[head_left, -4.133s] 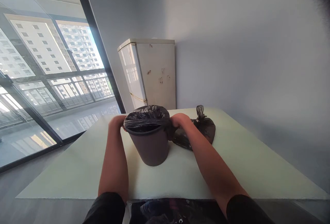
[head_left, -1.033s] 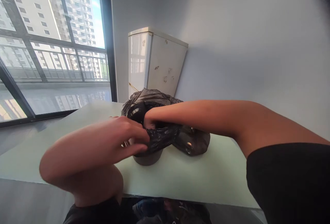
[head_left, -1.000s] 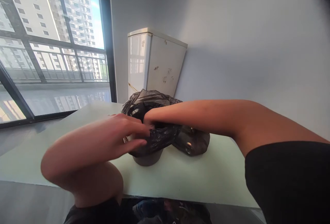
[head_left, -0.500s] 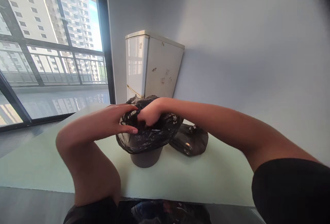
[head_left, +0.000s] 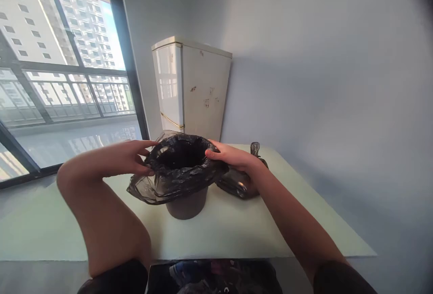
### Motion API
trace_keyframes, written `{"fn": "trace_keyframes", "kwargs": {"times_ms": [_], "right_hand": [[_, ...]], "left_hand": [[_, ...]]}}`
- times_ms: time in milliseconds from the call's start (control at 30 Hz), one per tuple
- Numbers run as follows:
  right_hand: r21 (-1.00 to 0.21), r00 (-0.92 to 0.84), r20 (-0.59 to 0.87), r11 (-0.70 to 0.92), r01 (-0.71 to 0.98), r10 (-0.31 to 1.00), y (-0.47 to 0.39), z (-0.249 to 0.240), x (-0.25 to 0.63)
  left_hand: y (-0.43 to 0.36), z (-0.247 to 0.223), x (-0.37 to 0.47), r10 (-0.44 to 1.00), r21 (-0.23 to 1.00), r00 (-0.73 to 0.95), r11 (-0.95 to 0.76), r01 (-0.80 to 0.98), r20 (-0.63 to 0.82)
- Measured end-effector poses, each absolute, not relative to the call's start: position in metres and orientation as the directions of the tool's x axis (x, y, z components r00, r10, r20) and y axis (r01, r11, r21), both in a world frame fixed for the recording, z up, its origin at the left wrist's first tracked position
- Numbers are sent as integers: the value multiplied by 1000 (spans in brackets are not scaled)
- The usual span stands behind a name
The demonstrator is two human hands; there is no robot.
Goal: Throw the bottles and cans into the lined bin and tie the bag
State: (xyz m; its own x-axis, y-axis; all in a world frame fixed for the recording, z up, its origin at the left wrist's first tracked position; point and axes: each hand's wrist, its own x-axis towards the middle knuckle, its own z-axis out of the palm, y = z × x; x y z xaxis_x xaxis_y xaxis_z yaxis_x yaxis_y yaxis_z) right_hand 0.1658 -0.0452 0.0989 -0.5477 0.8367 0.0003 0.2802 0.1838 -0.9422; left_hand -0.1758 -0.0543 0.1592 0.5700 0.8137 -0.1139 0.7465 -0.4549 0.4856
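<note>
A black plastic garbage bag [head_left: 184,176] lines a dark grey trash bin [head_left: 186,206] standing on the pale green table. Its film is folded over the rim and hangs loosely outside, flaring out at the left. My left hand [head_left: 135,156] grips the bag at the left of the rim, thumb and fingers spaced apart. On the right side my right hand [head_left: 228,154] is closed over the rim, thumb near the opening and the other fingers partly hidden outside. The bin's inside looks dark. Behind my right wrist lies a second, knotted black garbage bag [head_left: 238,183].
The pale green tabletop [head_left: 216,235] extends to both sides, its front edge close to my body. A white refrigerator [head_left: 203,86] stands behind it, near the grey wall [head_left: 304,82]. A large window [head_left: 67,82] is at the left.
My right hand has come up out of the bag's opening and moved to the right rim. The opening now shows round and wide. My left hand has shifted slightly left.
</note>
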Motion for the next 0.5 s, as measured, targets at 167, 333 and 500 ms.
{"fn": "trace_keyframes", "kwargs": {"times_ms": [167, 333, 500], "right_hand": [[-790, -234, 80, 205, 578, 969, -42, 101, 161], [-776, -261, -25, 146, 613, 965, -26, 105, 153], [-831, -193, 79, 172, 529, 978, -10, 113, 153]], "left_hand": [[-64, 163, -166, 814, 455, 564, -452, 767, -142], [-55, 151, -180, 909, 382, 408, -348, 856, -86], [-58, 145, -194, 944, 371, 328, -300, 879, -14]]}}
